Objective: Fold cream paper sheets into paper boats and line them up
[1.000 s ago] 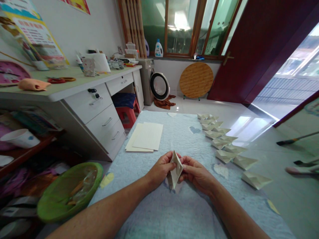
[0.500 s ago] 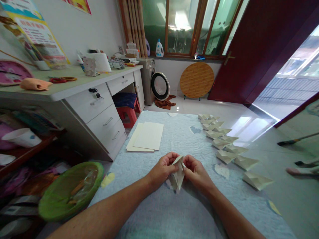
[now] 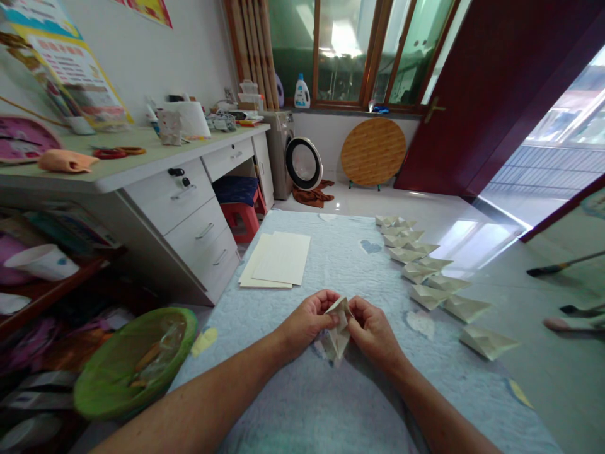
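Between my two hands is a folded piece of cream paper (image 3: 338, 337), pointed at its lower end and held just over the cloth-covered table. My left hand (image 3: 312, 320) pinches its left side, thumb on the front face. On the other side, my right hand (image 3: 371, 325) grips the upper right edge between thumb and fingers. Fingertips behind the paper are partly hidden. Several folded paper boats (image 3: 428, 297) stand in rows along the table's right side, the nearest boat (image 3: 489, 342) a little apart from the others.
Flat sheets of paper (image 3: 283, 260) lie stacked beyond my left hand. The table wears a pale blue cloth (image 3: 340, 252). A green basket (image 3: 87, 384) stands at lower left, beside a white desk (image 3: 193, 208). A red stool (image 3: 246, 217) is tucked under the desk.
My right hand has shifted slightly against the paper's upper right edge, and the paper has turned a little. Boats and flat sheets stay in place.
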A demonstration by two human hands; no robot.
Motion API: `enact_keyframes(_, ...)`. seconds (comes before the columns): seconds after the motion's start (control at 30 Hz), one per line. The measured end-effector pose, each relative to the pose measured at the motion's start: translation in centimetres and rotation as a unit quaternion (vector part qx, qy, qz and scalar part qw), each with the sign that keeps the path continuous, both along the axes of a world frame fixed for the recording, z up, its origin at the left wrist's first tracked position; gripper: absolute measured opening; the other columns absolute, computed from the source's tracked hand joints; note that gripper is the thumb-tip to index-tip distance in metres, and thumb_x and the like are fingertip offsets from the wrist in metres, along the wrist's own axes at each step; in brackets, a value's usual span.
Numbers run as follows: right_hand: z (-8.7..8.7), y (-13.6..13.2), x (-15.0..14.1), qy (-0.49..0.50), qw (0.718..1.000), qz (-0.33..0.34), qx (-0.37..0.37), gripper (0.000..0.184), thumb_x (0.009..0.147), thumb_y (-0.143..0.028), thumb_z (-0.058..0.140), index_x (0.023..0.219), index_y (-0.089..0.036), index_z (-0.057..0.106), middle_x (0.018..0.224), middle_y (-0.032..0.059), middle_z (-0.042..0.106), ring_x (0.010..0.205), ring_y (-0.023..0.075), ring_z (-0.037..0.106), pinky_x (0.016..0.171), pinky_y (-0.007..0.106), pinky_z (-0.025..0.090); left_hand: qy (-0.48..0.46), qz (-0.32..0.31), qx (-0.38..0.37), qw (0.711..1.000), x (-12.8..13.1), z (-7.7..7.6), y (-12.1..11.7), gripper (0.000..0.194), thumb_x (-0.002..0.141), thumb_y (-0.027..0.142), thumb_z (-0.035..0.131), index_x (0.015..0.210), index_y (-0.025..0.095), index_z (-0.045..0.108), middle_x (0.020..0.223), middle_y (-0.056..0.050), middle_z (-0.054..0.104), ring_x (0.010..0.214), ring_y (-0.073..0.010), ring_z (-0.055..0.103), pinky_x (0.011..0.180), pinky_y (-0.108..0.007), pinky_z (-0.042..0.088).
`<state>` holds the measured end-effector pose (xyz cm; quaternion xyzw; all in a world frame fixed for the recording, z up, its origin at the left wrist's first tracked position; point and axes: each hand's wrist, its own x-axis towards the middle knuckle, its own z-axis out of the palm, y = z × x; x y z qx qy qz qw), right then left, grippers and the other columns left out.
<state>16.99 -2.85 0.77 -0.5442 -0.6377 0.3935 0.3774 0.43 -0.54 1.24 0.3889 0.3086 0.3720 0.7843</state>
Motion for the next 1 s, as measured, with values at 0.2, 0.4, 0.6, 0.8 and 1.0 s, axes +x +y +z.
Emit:
enact_keyframes(0.2, 0.25, 0.17, 0.04, -0.016, 1.0, 0.015, -0.006, 0.011, 0.078, -0.026, 0.052, 0.069, -0.02, 0.054, 0.06, -0.0037, 0.049, 0.057, 0.0118, 0.043, 0.054, 0.024, 0.031, -0.001, -0.011, -0.007, 1.0, -0.12, -0.08, 0.12, 0.036, 0.063, 0.019, 0.08, 0.094, 0.016, 0.063, 0.09, -0.004, 0.068, 0.077, -0.0135, 0.063, 0.074, -0.023, 0.047)
enact_keyframes(0.4, 0.15, 0.11, -0.1, -0.006, 1.0, 0.022, -0.003, 0.009, 0.078, -0.024, 0.053, 0.069, -0.02, 0.053, 0.062, -0.0036, 0.05, 0.058, 0.0117, 0.042, 0.054, 0.023, 0.031, 0.008, -0.021, -0.008, 1.0, -0.25, -0.63, 0.5, 0.037, 0.064, 0.019, 0.076, 0.098, 0.016, 0.062, 0.086, -0.003, 0.066, 0.075, -0.0145, 0.062, 0.069, -0.023, 0.045)
enact_keyframes(0.6, -0.25, 0.17, -0.18, 0.014, 0.999, 0.032, -0.019, 0.013, 0.079, -0.027, 0.054, 0.07, -0.018, 0.056, 0.063, -0.003, 0.051, 0.059, 0.0117, 0.042, 0.055, 0.023, 0.032, 0.006, -0.02, -0.018, 1.0, -0.17, -0.46, 0.32, 0.039, 0.063, 0.025, 0.082, 0.096, 0.017, 0.062, 0.081, -0.002, 0.065, 0.067, -0.0124, 0.06, 0.062, -0.021, 0.042)
enact_keyframes(0.8, -0.5, 0.28, -0.13, 0.052, 0.998, 0.027, -0.037, 0.009, 0.076, -0.024, 0.056, 0.068, -0.02, 0.054, 0.061, -0.0032, 0.054, 0.058, 0.0116, 0.044, 0.053, 0.022, 0.031, 0.005, -0.017, -0.025, 1.0, -0.2, -0.38, 0.33, 0.038, 0.063, 0.024, 0.081, 0.096, 0.017, 0.063, 0.08, -0.002, 0.064, 0.065, -0.0115, 0.059, 0.06, -0.02, 0.041)
enact_keyframes(1.0, -0.43, 0.22, -0.16, 0.032, 0.999, 0.02, -0.038, 0.01, 0.074, -0.023, 0.054, 0.065, -0.02, 0.05, 0.058, -0.0044, 0.048, 0.054, 0.0106, 0.041, 0.051, 0.022, 0.029, 0.001, -0.003, -0.04, 0.999, -0.03, -0.37, 0.4, 0.036, 0.065, 0.027, 0.08, 0.095, 0.016, 0.063, 0.078, -0.002, 0.065, 0.065, -0.0124, 0.059, 0.061, -0.021, 0.042)
